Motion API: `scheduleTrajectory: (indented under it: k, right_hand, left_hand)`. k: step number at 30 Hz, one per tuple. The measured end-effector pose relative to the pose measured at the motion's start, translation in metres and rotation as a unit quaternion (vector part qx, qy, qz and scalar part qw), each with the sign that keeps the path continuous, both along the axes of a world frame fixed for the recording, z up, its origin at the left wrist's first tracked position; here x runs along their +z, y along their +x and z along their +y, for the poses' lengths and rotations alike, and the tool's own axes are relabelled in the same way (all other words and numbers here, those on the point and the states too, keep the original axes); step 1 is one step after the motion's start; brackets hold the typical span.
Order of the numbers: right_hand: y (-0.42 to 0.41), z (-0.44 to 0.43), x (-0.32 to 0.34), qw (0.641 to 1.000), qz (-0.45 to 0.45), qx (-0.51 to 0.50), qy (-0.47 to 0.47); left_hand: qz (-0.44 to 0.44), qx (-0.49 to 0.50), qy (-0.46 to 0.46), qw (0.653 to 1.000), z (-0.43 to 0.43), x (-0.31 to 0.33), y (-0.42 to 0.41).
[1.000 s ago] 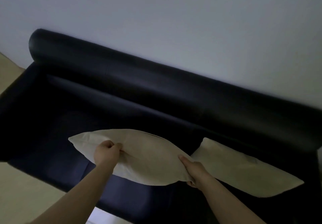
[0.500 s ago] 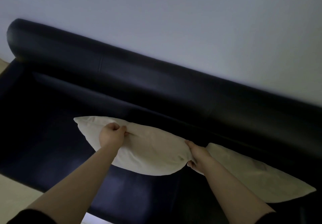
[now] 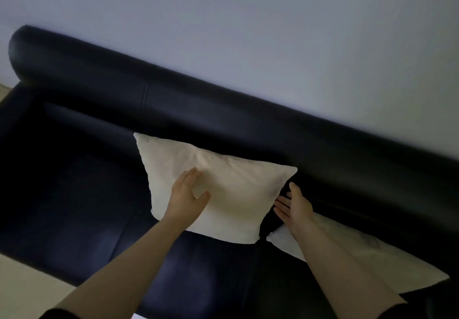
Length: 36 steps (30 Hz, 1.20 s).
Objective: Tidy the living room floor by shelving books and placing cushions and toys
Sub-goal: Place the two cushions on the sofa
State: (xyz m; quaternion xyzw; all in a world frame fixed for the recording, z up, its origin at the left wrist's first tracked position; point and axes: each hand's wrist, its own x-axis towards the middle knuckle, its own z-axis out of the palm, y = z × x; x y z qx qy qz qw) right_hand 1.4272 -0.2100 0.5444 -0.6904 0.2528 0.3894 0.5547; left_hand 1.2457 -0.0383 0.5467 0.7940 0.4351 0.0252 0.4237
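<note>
Both hands have let go since half a second back: then they gripped the cushion (image 3: 223, 189) by its edges, held edge-on over the seat; now it leans against the backrest, its face turned toward the camera.

Wall (image 3: 248, 33): pale, plain, fills the upper half of the frame.

Sofa (image 3: 74, 194): dark, glossy, runs diagonally from upper left to lower right. Its rounded backrest (image 3: 173, 100) shows one seam. The right end is cut off by the frame edge. The seat is very dark and detail is hard to read.

Cushion: centre of frame, cream, roughly square, soft and creased along the top, corners pointed. Its bottom edge sits on the seat and its top edge touches the backrest.

Second cushion (image 3: 372, 259): lower right, same cream, lying flatter on the seat. The right forearm hides part of it.

Floor (image 3: 22, 286): light strip at lower left, mostly cut off.

Left hand (image 3: 187, 199): flat on the cushion's face, fingers straight, thumb spread, holding nothing.

Right hand (image 3: 295, 209): wide, palm toward the cushion's right edge, fingers just beside it. Contact cannot be told in the shadow.
</note>
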Motion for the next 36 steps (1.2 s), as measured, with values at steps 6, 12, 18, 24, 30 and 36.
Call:
scheduleTrajectory:
  k: [6,12,18,24,30,36]
  right_hand:
    - [-0.022,-0.005,0.01,0.999,-0.024,0.044,-0.004]
    - [-0.048,-0.024,0.043,0.996,-0.052,0.071,0.023]
    - [-0.061,-0.067,0.076,0.988,-0.088,0.113,0.056]
    - [-0.059,-0.147,0.104,0.973,-0.141,0.166,0.078]
    - [-0.053,-0.263,0.126,0.952,-0.182,0.222,0.105]
    - [-0.055,-0.354,0.13,0.942,-0.187,0.26,0.103]
  left_hand:
    - [-0.042,0.058,-0.008,0.997,-0.008,0.01,-0.009]
    - [-0.066,0.07,-0.049,0.994,-0.034,0.035,-0.021]
    - [-0.107,0.09,-0.057,0.989,-0.092,0.07,-0.034]
    - [-0.137,0.12,-0.054,0.982,-0.179,0.096,-0.034]
    - [-0.158,0.151,-0.02,0.976,-0.307,0.107,-0.034]
    - [-0.15,0.156,-0.013,0.976,-0.403,0.121,-0.046]
